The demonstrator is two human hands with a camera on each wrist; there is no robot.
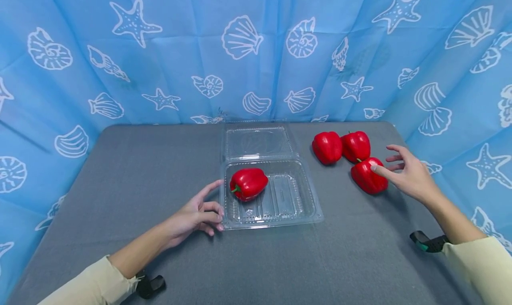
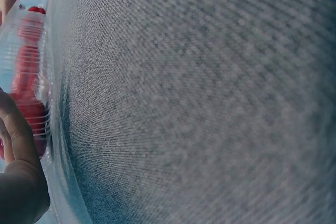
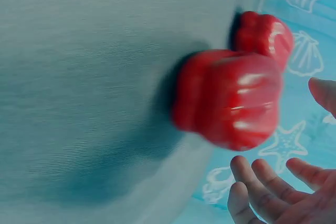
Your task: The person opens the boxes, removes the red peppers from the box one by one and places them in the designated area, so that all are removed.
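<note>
A clear plastic clamshell container (image 1: 284,196) lies with its lid folded back, and one red bell pepper (image 1: 249,183) is in its left part. My left hand (image 1: 196,217) is at the container's left front edge, fingers loosely bent against the rim; the left wrist view shows this hand (image 2: 21,156) beside the clear wall. My right hand (image 1: 408,176) hovers at the right side of the front red bell pepper (image 1: 369,176), thumb and fingers spread. In the right wrist view a gap shows between that hand (image 3: 294,198) and the pepper (image 3: 231,98).
Two more red bell peppers, one on the left (image 1: 328,148) and one behind the front pepper (image 1: 356,146), lie on the grey cloth-covered table (image 1: 160,162). A blue curtain (image 1: 256,51) with white shells and starfish hangs round the table's back and sides.
</note>
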